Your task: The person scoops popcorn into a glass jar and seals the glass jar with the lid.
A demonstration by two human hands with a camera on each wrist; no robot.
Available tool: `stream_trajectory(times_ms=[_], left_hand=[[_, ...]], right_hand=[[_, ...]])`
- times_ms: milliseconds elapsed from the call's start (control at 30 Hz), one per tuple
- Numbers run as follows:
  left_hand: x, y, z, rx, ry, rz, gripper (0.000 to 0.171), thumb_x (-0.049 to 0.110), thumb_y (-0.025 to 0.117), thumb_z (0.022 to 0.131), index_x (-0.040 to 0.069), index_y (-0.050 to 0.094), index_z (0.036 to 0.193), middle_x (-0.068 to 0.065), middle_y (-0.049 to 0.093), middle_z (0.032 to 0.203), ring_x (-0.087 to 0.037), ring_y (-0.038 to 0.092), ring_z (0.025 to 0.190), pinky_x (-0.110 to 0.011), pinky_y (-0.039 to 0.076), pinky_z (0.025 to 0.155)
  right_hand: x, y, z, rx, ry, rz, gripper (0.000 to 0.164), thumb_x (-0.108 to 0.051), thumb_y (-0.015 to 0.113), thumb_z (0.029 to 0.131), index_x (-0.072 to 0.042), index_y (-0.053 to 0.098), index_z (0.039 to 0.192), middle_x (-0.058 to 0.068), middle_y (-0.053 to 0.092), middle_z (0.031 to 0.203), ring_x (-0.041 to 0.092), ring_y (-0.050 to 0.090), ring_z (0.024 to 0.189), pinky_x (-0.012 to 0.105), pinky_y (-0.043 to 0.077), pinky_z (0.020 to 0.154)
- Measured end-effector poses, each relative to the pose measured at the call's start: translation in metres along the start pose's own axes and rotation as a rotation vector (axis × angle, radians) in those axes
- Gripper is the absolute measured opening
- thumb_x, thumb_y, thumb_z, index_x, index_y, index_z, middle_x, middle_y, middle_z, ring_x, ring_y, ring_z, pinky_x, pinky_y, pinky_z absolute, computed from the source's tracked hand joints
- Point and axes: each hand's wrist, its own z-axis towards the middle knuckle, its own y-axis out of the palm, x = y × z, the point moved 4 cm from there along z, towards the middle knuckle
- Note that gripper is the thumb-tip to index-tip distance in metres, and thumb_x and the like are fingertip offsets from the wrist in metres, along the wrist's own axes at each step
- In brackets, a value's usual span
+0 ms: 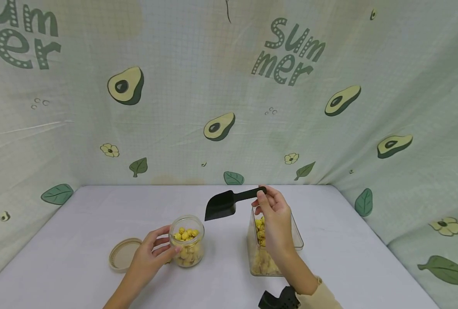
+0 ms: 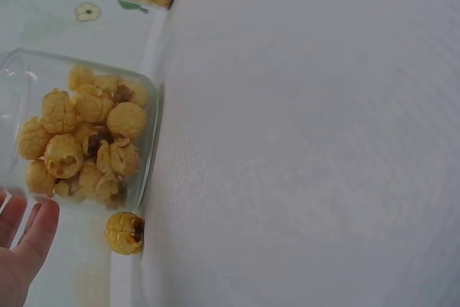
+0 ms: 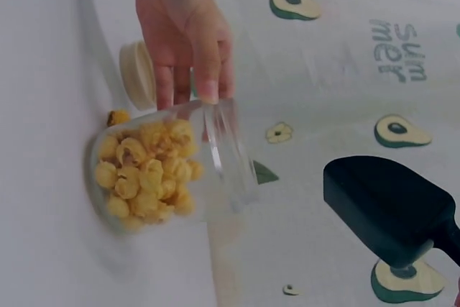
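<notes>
My left hand [image 1: 149, 255] grips a clear glass jar [image 1: 190, 243] near its mouth, thumb in front and fingers behind. Round yellow popcorn [image 3: 147, 177] fills the lower part of the jar, which stands upright on the table. Between thumb and fingers, my right hand [image 1: 275, 214] pinches the handle end of a black scoop [image 1: 222, 205]. The scoop is in the air to the right of the jar, apart from it, its blade pointing left; no popcorn shows in it. Below the right hand stands a clear rectangular container [image 1: 298, 248] of popcorn, partly hidden by hand and forearm.
A beige round lid [image 1: 114, 267] lies on the white table [image 1: 213, 292], left of the jar. One loose popcorn piece [image 2: 124, 233] sits beside the jar's base. A cloth [image 1: 174, 86] printed with avocados hangs behind and along both sides.
</notes>
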Motion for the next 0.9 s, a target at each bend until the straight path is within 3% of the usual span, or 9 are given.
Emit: stream_trajectory(times_ms=[133,367,533,733,900], left_hand=[[0.002,0.0,-0.001,0.003,0.002,0.003,0.06,0.021,0.074,0.08,0.005,0.046,0.13,-0.011,0.047,0.132,-0.021,0.053,0.111,-0.027,0.051,0.092],[0.002,-0.001,-0.002,0.002,0.007,0.006,0.058,0.022,0.073,0.08,0.006,0.047,0.13,-0.01,0.047,0.131,-0.002,0.052,0.103,-0.025,0.051,0.092],[0.002,0.0,-0.003,0.004,0.03,0.014,0.058,0.023,0.073,0.081,0.007,0.047,0.131,-0.009,0.046,0.131,-0.001,0.051,0.102,-0.024,0.051,0.092],[0.008,-0.001,-0.004,0.044,0.12,0.1,0.064,0.022,0.074,0.08,0.008,0.043,0.134,-0.01,0.045,0.132,-0.007,0.048,0.106,-0.014,0.047,0.092],[0.026,-0.002,-0.01,0.117,0.266,0.131,0.062,0.016,0.073,0.08,0.01,0.044,0.134,-0.008,0.045,0.13,-0.002,0.043,0.11,0.0,0.037,0.09]], right_hand=[[-0.006,-0.011,0.0,0.038,0.003,0.039,0.032,-0.017,0.056,0.094,-0.001,0.05,0.12,-0.006,0.06,0.077,0.008,0.057,0.073,0.016,0.049,0.065],[-0.014,-0.033,-0.001,0.088,0.016,0.145,0.033,-0.018,0.054,0.094,-0.001,0.048,0.121,-0.005,0.061,0.081,0.009,0.056,0.075,0.016,0.049,0.067],[-0.017,-0.047,-0.001,0.123,0.003,0.197,0.032,-0.016,0.055,0.093,0.0,0.048,0.12,-0.002,0.061,0.085,0.009,0.057,0.075,0.016,0.049,0.065],[-0.02,-0.064,0.0,0.183,-0.038,0.228,0.033,-0.014,0.056,0.092,0.003,0.048,0.12,0.0,0.061,0.085,0.011,0.057,0.073,0.017,0.05,0.064],[-0.023,-0.077,0.002,0.237,-0.083,0.274,0.027,-0.011,0.058,0.091,0.003,0.053,0.114,0.002,0.061,0.083,0.013,0.058,0.07,0.019,0.05,0.062]])
